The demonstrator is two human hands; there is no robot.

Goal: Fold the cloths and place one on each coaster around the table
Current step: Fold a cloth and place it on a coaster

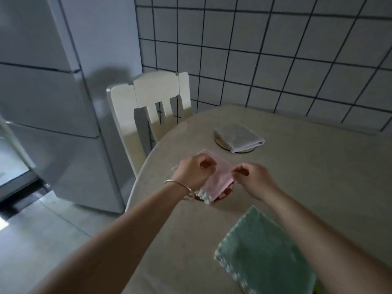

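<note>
While the round cream table (297,187) fills the right of the head view, with a white chair (157,98) pushed to its far edge, a pale cabinet or fridge front (53,102) at the left and a tiled wall (275,49) behind, a person works on the second of three cloths in sight: a green cloth (265,255) lies folded nearest the wearer, a yellowish edge under its near corner possibly a coaster, though that cannot be told; a grey cloth (239,136) sits folded on a pale round coaster (220,144) at the far side; and between them a pink cloth (220,177) is held just over a red coaster (224,195), of which only a sliver shows beneath it. The cloth's long axis runs from far-left to near-right, its white fringed end drooping toward the wearer. The left hand (195,170), a bangle (180,185) at its wrist, pinches the left edge with curled fingers; the right hand (252,177) pinches the right edge, thumb and fingertips closed on the fabric. The red coaster lies directly below the grip, so the next move looks like a short straight lowering, both hands equally near
</note>
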